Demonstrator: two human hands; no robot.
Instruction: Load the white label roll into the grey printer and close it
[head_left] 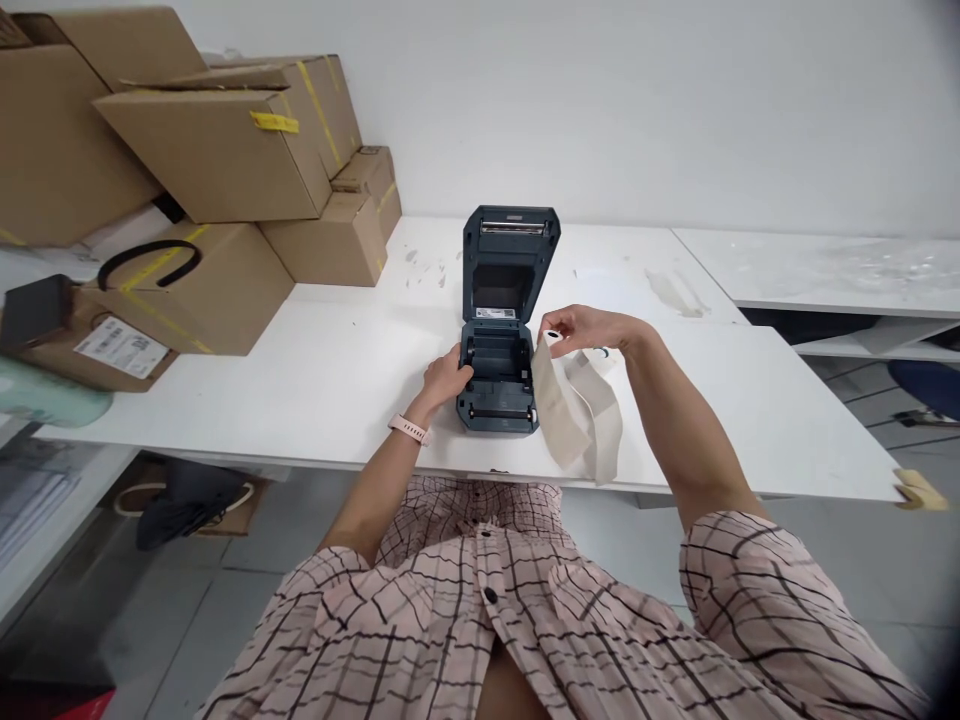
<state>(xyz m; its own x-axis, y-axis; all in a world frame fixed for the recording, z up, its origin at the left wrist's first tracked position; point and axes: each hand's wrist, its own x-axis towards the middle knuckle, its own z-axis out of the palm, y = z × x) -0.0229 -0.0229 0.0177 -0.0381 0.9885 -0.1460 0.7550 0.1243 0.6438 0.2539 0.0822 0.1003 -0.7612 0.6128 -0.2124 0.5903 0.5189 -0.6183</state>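
A dark label printer (496,404) sits on the white table with its lid (510,262) tipped up and its inner bay exposed. My left hand (445,382) grips the printer's left side, the thumb over the rim and the other fingers mostly hidden. At the printer's right edge, my right hand (581,327) pinches a small roll of pale label paper (553,395), whose loose strip hangs toward the table's front. Close beside it a second pale paper strip (600,415) curls down from what looks like another roll, partly covered by my right wrist.
Cardboard boxes (225,150) with yellow tape are piled at the left, a black strap (150,258) on one. A crumpled clear plastic piece (675,293) lies at the back right. The white table (765,400) ends at a front edge with a padded right corner (919,490).
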